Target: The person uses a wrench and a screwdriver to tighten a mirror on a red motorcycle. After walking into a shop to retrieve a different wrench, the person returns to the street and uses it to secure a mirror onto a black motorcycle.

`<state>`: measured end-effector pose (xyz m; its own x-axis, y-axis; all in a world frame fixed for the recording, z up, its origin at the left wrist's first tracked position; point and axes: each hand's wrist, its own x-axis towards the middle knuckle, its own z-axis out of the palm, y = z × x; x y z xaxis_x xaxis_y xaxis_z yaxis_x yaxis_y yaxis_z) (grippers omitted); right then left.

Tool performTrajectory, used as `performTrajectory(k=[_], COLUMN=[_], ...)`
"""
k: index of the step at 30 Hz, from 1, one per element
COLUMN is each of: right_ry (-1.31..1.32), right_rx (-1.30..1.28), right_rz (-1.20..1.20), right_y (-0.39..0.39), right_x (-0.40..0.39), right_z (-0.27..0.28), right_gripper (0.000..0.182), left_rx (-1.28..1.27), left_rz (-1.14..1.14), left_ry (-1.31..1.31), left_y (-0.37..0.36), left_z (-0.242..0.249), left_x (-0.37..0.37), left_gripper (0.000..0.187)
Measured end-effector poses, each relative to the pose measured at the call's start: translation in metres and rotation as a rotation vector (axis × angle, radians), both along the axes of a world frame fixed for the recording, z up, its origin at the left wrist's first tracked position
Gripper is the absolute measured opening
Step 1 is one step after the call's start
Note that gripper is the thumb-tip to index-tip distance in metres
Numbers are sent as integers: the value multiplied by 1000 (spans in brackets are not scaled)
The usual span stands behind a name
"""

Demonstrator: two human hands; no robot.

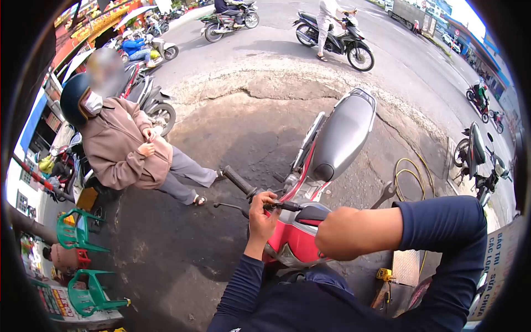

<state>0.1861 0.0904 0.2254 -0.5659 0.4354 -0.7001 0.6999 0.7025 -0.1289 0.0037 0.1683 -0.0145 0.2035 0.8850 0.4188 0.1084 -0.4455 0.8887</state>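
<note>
A red and white motorcycle with a grey seat (345, 135) stands in front of me. My left hand (262, 220) is closed at its handlebar, fingers round a black rod-like part (290, 206); what exactly the fingertips grip is partly hidden. Beyond that hand are a black rubber grip (238, 180) and a lever (229, 207). Over the red front cover (293, 240), my right hand (344, 235) is a fist. An open-end wrench (386, 193) sticks out behind this fist and forearm, in line with the grasp.
A person in a brown jacket (119, 144) and helmet stands at left. Green plastic chairs (91, 293) are lower left. A yellow hose (412, 171) lies at right, near a yellow tool (384, 274) and a metal plate (406, 266). Motorbikes (332, 36) pass on the road.
</note>
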Motion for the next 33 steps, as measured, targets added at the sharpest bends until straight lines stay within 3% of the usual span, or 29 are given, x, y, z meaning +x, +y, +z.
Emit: performTrajectory(k=[3, 4, 5, 6, 8, 9, 11, 12, 15, 18, 20, 22, 26, 27, 29, 30, 31, 33], right_ry=[31, 352, 712, 933, 1283, 1109, 285, 217, -74, 383, 701, 1017, -31, -99, -37, 139, 490, 868], right_rx=[428, 517, 439, 279, -55, -224, 371, -338, 226, 140, 123, 112, -226, 17, 408, 562, 636, 507], right_rz=[-283, -251, -235, -201, -55, 0, 392, 176, -156, -54, 12, 94, 39, -83, -221, -234, -264, -131], right_y=[69, 90, 110, 111, 97, 68, 14, 13, 30, 54, 75, 92, 18, 23, 71, 96, 113, 109], right_x=[62, 64, 49, 18, -45, -64, -58, -36, 54, 13, -31, -50, -12, 16, 56, 55, 38, -13], right_z=[16, 16, 14, 14, -3, 0, 50, 10, 3, -22, -29, -25, 14, 14, 19, 27, 29, 22], right_gripper=[14, 19, 26, 27, 34, 34, 44, 29, 27, 27, 28, 29, 35, 33, 33, 32, 35, 38], left_rx=[206, 244, 280, 324, 297, 302, 253, 277, 221, 71, 123, 263, 308, 285, 240, 181, 125, 106], left_rz=[109, 108, 107, 109, 77, 59, 70, 89, 115, 159, 171, 146, 105, 111, 141, 154, 158, 186], left_ry=[65, 155, 248, 343, 285, 250, 210, 192, 125, 207, 221, 201, 265, 227, 150, 179, 211, 240], left_y=[-2, -2, -2, -1, 4, 11, 15, 6, 4, 2, 1, 18, 6, 6, 6, 3, 1, 5], left_z=[14, 13, 11, 9, 0, -13, -22, 0, 7, 4, 6, -24, 5, 4, 3, 3, 3, 4], left_x=[10, 10, 9, 9, 8, 7, 7, 9, 13, 17, 16, 18, 18, 18, 24, 23, 22, 24], left_gripper=[21, 20, 20, 20, 17, 16, 15, 17, 18, 24, 23, 23, 22, 20, 19, 19, 18, 20])
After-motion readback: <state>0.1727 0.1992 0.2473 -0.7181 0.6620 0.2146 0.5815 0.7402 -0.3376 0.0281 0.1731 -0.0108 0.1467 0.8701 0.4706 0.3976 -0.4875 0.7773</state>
